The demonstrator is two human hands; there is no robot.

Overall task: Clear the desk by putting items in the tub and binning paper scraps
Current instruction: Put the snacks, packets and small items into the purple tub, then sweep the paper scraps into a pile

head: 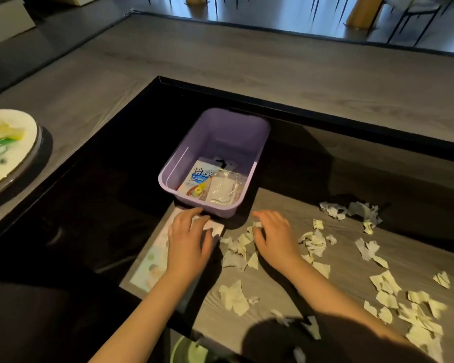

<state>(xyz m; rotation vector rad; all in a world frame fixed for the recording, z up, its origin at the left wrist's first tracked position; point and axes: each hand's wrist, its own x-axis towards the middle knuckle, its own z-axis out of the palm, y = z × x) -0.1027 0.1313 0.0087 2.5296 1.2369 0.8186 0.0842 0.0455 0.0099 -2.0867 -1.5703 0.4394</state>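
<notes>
Head view shows two packets (207,183) already in the tub (215,137), the left hand (189,239) flat and open on a card (150,263) just beside it, the right hand (273,237) curled over paper scraps (240,241), grip unclear, with many more littering the surface (278,289).

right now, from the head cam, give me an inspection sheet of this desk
surface: grey wood-grain desk, with a dark glossy area to its left.
job's things: purple tub holding a blue-and-white packet and a clear bag; flat printed card in front of it; torn paper scraps strewn over the right side.
clutter: plate of yellow and green bits, far left; green round container, bottom edge.
hands: left hand rests on the card; right hand on scraps beside the tub, fingers bent, grip unclear.
cables: nothing seen.
surroundings: chair legs and floor beyond the desk.
</notes>
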